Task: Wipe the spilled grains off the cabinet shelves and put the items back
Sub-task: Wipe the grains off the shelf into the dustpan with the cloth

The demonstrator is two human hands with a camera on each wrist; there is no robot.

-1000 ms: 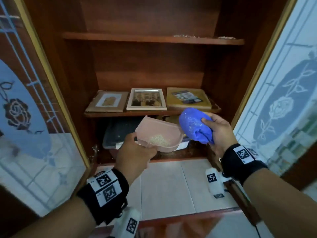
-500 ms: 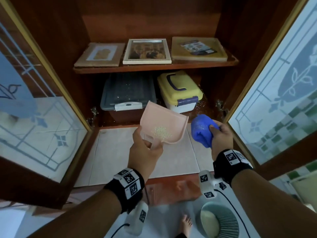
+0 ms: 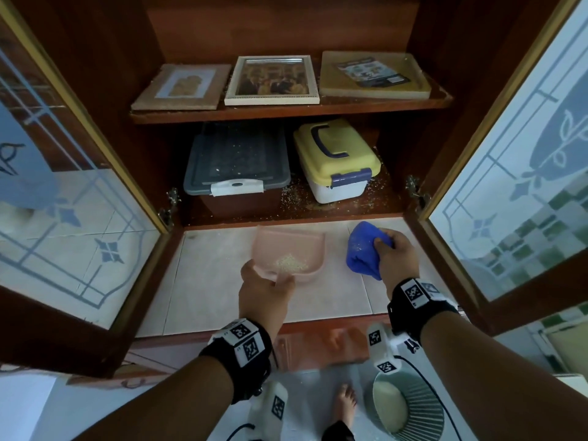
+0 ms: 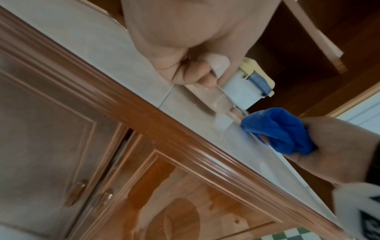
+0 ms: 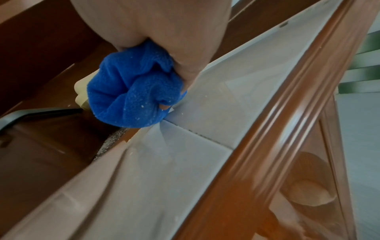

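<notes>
Both hands are lowering to the counter (image 3: 203, 281): left hand (image 3: 265, 289) gripping dustpan (image 3: 288, 251), right hand (image 3: 396, 259) clutching cloth (image 3: 361, 249). Next, I am sweeping bottom-shelf grains (image 3: 291, 198).

The cloth (image 3: 362, 249) in the right hand (image 3: 396, 261) is bright blue with pale specks. The dustpan (image 3: 288, 248) in the left hand (image 3: 265, 289) is pale pink. Beyond them, one box (image 3: 337, 160) has a yellow lid.
</notes>
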